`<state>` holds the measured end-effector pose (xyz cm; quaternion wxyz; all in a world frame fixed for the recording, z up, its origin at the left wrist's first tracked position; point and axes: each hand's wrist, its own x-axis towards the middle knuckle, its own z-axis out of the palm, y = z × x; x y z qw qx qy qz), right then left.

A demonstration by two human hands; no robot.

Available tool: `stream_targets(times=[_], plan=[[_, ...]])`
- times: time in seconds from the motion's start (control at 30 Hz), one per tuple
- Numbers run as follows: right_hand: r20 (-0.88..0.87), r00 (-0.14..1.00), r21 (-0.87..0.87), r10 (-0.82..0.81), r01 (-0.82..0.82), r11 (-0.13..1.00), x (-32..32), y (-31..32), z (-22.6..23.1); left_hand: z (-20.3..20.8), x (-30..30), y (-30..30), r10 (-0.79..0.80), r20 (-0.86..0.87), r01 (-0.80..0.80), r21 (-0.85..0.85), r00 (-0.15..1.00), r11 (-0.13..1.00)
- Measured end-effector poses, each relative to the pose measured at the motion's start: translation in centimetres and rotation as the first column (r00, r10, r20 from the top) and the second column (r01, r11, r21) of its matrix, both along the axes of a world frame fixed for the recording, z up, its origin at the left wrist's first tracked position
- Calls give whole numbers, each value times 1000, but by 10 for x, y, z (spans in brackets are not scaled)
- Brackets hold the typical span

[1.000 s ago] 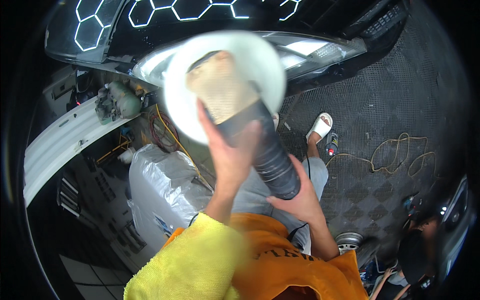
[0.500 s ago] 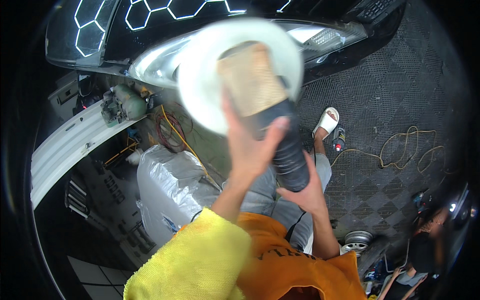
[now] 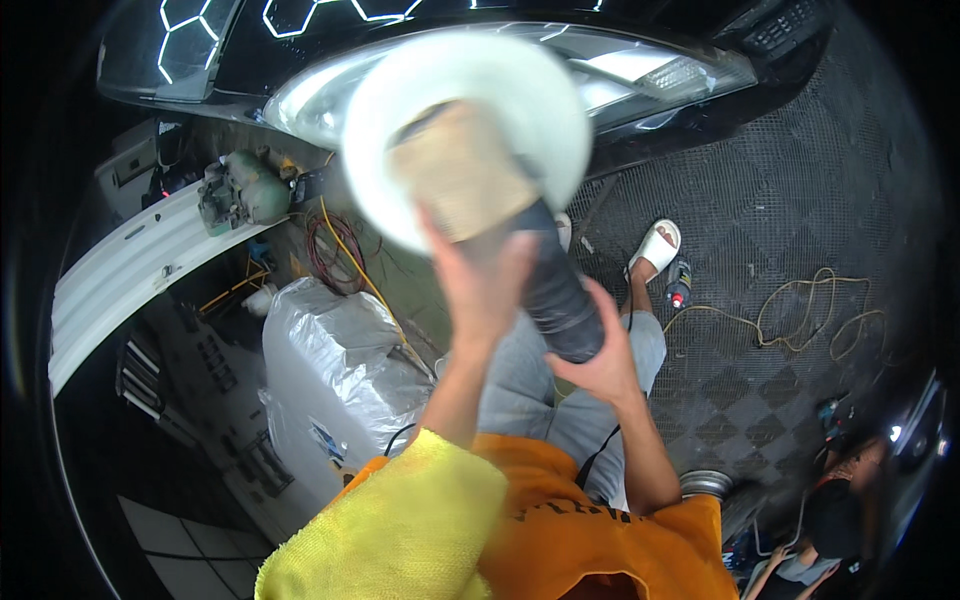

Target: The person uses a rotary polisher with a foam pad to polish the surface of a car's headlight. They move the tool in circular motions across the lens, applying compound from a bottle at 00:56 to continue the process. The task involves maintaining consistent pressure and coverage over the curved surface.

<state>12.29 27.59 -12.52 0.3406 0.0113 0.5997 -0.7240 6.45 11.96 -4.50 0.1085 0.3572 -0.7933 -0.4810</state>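
Note:
My two hands hold a polisher [image 3: 560,275] with a black body and tan tape around its head. Its large round white pad [image 3: 375,160] is blurred and covers part of the car's headlight [image 3: 680,75]; whether it touches the lens I cannot tell. My left hand [image 3: 478,290] is closed around the front of the body, just behind the taped head, its fingers partly smeared by motion. Around the rear end of the body, my right hand [image 3: 610,355] is wrapped. Above the headlight, the dark hood [image 3: 330,45] reflects hexagonal lights.
A yellow towel [image 3: 390,520] lies over my left shoulder. To the left are a foil-covered bulky thing [image 3: 340,370], a green compressor [image 3: 250,190] and a white car panel [image 3: 110,290]. A bottle [image 3: 680,280] and a cable [image 3: 790,335] lie on the right floor; another person [image 3: 835,520] is lower right.
The polisher has shifted left along the headlight, both hands moving with it and keeping their grip. More of the headlight's right part shows. The whole view has shifted slightly.

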Motion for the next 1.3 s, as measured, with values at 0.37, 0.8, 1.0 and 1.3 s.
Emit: stream_targets(times=[0.37, 0.8, 1.0, 1.3], plan=[[144, 970, 113, 198, -215, 970, 9, 34, 24, -4, 43, 12, -42, -43, 45, 60, 998, 997], [40, 956, 124, 291, -293, 948, -38, -32, 80, 45, 24, -60, 64, -210, -46, 92, 976, 995], [20, 974, 108, 224, -225, 968, -48, -45, 94, 72, -3, -69, 85, -40, -73, 242, 996, 968], [197, 977, 81, 83, -100, 992, -19, -17, 89, 65, -15, -33, -87, -55, 99, 278, 995, 955]])
